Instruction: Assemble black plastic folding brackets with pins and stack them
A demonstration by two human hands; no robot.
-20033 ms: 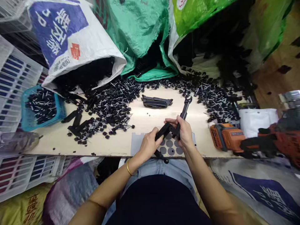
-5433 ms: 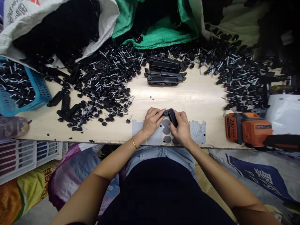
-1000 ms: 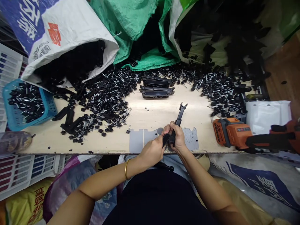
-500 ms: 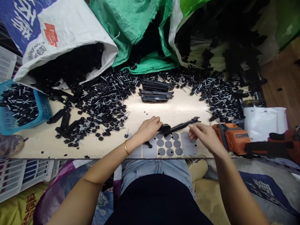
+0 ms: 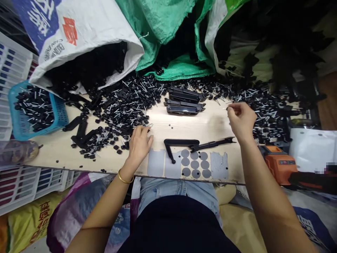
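Observation:
A black folding plastic arm (image 5: 196, 144) lies flat on the wooden board (image 5: 184, 128), beside grey round stickers (image 5: 195, 164). Nothing touches it. My left hand (image 5: 139, 143) rests at the near edge of the left pile of black-headed pins (image 5: 118, 105), fingers curled onto one or two pins. My right hand (image 5: 240, 117) is raised at the right pile of pins (image 5: 265, 105), fingertips pinched on something small that I cannot make out. Two folded black arms (image 5: 185, 102) are stacked at the back middle.
A blue basket (image 5: 35, 110) of pins sits at the left. An orange cordless drill (image 5: 286, 165) lies at the right edge. Open sacks of black parts, white (image 5: 86, 42) and green (image 5: 168, 35), crowd the back. Loose black arms (image 5: 81, 130) lie left of the pins.
Both hands have let go of the black arm, which now lies on the board. The left hand has moved left to the pins, the right hand up and right to the other pile.

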